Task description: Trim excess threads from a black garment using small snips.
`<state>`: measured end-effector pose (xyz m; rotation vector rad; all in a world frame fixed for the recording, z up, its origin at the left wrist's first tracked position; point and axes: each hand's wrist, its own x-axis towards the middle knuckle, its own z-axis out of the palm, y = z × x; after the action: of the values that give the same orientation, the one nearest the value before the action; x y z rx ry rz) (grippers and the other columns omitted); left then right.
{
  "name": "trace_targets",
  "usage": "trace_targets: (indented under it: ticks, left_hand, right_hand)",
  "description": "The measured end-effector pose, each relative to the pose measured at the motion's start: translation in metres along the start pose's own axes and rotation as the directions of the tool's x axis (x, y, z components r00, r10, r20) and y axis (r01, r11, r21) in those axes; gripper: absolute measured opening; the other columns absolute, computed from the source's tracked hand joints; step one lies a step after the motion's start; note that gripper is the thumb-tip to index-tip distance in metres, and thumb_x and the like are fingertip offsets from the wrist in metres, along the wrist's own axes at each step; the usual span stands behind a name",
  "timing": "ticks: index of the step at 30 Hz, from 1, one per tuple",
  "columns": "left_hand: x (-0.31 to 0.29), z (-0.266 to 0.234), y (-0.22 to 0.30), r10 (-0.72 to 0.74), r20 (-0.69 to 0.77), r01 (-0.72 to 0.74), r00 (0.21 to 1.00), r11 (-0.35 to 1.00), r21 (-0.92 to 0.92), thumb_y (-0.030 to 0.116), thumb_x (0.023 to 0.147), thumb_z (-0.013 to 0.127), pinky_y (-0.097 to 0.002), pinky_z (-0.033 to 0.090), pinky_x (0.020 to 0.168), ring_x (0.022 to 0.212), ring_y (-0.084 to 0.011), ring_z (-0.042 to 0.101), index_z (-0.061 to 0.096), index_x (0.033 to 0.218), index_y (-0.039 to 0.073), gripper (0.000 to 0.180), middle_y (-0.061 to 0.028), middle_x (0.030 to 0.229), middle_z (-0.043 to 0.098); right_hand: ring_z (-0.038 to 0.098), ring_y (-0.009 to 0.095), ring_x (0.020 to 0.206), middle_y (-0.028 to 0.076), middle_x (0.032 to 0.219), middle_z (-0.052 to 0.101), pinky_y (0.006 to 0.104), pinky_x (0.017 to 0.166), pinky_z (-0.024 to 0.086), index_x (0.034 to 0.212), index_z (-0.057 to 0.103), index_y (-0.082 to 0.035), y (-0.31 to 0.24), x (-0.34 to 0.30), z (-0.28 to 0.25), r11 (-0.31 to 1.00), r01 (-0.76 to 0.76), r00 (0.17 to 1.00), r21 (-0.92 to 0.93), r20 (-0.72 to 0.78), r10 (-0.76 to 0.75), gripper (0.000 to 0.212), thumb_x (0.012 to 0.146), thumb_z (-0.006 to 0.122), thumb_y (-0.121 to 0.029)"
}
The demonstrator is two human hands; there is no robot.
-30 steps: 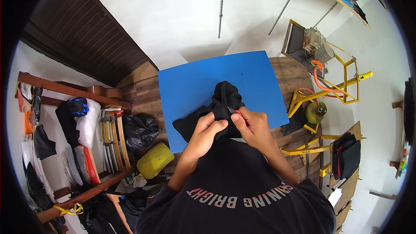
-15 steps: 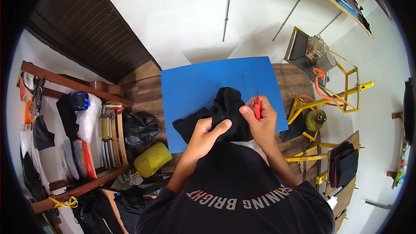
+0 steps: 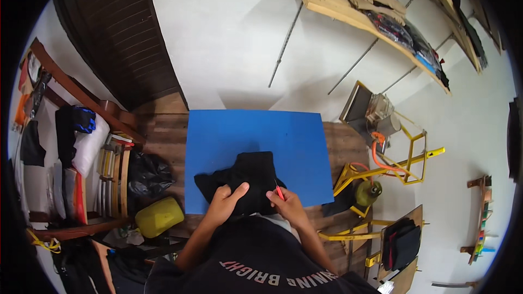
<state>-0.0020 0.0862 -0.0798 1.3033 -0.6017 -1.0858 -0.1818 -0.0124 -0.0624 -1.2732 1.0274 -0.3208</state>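
Your left hand pinches the black cloth over the blue counter, your right hand grips a red-handled tool at its edge, and the work looks unfinished.

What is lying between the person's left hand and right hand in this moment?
Black cloth lies between the left hand and the right hand; the head view shows it.

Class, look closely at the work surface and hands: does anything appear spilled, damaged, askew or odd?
Nothing clearly stands out. No spill or damage shows on the blue tabletop. The black cloth lies unevenly, as handled fabric would: the left hand grips it while the right hand holds a red tool.
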Motion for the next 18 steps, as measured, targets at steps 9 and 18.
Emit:
trace_targets:
  ticks: [9, 18]
  left_hand:
    - [-0.005, 0.023, 0.046, -0.007, 0.523, -0.241, 0.852, 0.882, 0.405, 0.029, 0.089, 0.068, -0.0271, 0.031, 0.044, 0.051, -0.0038, 0.041, 0.054, 0.061, -0.002, 0.044, 0.0016, 0.052, 0.046]
    - [-0.005, 0.034, 0.012, -0.096, 0.445, 0.415, 0.89, 0.575, -0.705, 0.02, 0.086, 0.066, -0.032, 0.054, 0.082, 0.091, -0.0192, 0.066, 0.056, 0.118, -0.006, 0.042, -0.0143, 0.107, 0.065]
  right_hand:
    - [0.044, 0.005, 0.042, 0.002, 0.077, 0.063, 0.0202, 0.037, 0.032, 0.112, 0.06, -0.003, 0.031, 0.019, -0.015, 0.944, -0.213, 0.975, 0.253, 0.117, 0.188, 0.024, 0.095, 0.057, -0.018]
    - [0.041, 0.008, 0.042, -0.001, 0.073, 0.056, 0.021, 0.036, 0.032, 0.095, 0.059, -0.008, -0.092, 0.005, -0.048, 0.785, 0.02, 0.999, 0.619, -0.043, 0.008, 0.01, 0.087, 0.063, -0.011]
